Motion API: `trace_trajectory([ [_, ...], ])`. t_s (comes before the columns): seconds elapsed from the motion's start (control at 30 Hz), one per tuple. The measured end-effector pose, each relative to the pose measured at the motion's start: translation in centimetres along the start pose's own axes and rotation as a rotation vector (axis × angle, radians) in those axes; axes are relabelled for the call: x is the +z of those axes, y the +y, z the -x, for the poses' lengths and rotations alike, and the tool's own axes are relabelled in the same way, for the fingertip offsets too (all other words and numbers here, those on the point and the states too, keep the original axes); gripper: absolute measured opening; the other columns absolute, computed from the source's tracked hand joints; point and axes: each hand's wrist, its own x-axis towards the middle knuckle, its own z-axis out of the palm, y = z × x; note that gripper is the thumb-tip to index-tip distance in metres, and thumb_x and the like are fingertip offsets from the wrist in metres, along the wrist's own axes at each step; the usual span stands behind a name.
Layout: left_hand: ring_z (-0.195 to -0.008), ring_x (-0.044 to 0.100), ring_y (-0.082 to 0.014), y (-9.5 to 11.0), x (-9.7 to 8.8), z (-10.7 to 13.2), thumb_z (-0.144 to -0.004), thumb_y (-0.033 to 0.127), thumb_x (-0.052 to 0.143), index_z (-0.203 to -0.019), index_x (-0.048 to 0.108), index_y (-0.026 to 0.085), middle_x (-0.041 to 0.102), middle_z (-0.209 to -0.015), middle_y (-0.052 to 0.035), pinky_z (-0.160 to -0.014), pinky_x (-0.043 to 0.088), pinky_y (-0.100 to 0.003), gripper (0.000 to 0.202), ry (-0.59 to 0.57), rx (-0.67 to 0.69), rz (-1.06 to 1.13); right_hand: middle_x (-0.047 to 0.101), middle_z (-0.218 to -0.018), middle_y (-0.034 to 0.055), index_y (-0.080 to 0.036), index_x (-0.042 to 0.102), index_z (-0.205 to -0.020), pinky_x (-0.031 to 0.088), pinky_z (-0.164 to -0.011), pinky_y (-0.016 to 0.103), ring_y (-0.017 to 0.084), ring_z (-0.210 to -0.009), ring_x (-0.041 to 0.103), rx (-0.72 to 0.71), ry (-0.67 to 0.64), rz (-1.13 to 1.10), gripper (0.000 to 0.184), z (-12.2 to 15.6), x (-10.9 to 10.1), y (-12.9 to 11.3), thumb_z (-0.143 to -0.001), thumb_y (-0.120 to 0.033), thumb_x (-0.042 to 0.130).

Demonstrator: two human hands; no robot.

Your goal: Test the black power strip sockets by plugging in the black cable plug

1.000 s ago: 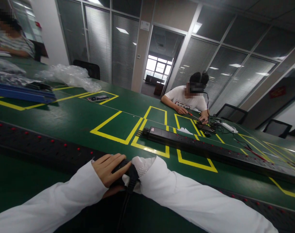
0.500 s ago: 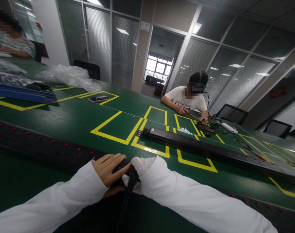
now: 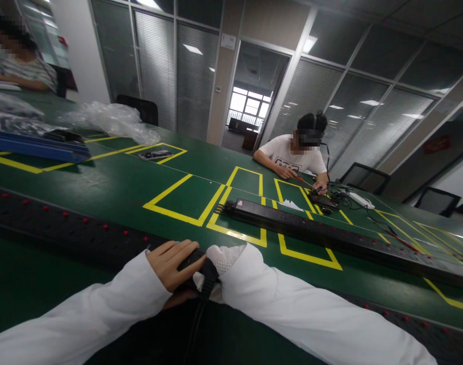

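Note:
A long black power strip [image 3: 75, 230] with red switches runs across the green table [image 3: 113, 185] in front of me. My left hand [image 3: 172, 264], bare below a white sleeve, lies curled over the strip with its fingers pressed together on it. My right hand [image 3: 221, 262] wears a white dotted glove and is closed against a black plug [image 3: 205, 278] at the strip. The plug's black cord [image 3: 193, 324] drops toward me between my forearms. Both hands touch at the plug.
A second black power strip [image 3: 330, 235] lies across yellow tape boxes [image 3: 185, 203] further out. A person in a white shirt [image 3: 292, 154] works with a tool at the far side. Another person [image 3: 18, 66] sits far left. Crumpled plastic [image 3: 109, 119] and blue rails [image 3: 33, 144] lie at left.

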Motion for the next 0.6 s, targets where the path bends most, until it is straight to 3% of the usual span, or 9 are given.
trace_trajectory([
  [0.6, -0.107, 0.055, -0.0352, -0.07, 0.17, 0.16, -0.071, 0.025, 0.064, -0.127, 0.043, 0.019, 0.054, -0.121, -0.0198, -0.084, 0.046, -0.048, 0.06, 0.011, 0.011, 0.01, 0.058, -0.106, 0.0071, -0.014, 0.054, -0.114, 0.051, -0.075, 0.034, 0.016, -0.088, 0.059, -0.003, -0.001, -0.042, 0.031, 0.57, -0.93, -0.37, -0.091, -0.034, 0.051],
])
